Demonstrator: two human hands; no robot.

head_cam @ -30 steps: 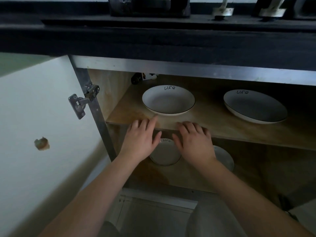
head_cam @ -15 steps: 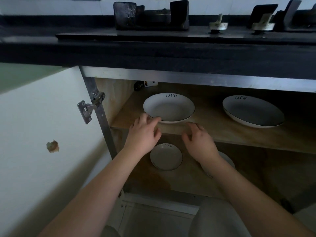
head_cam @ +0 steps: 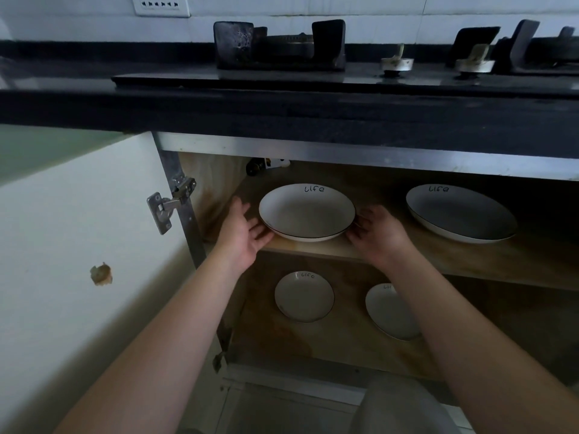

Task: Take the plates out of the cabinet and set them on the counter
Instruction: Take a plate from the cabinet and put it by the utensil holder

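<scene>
Under the black worktop [head_cam: 282, 108], the open cabinet's upper shelf [head_cam: 407, 255] carries the left plate [head_cam: 307, 211]. Left hand [head_cam: 242, 233] and right hand [head_cam: 380, 234] flank its rim, fingers spread, touching, not yet gripping. Advice: hook fingers underneath, lift level. Half a second earlier, both hands sat nearer the shelf edge.

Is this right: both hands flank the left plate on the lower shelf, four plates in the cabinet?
Not quite. The left hand and right hand flank the left plate on the upper shelf, not the lower one. The head view shows it. Four plates are in the cabinet, as you said.
</scene>
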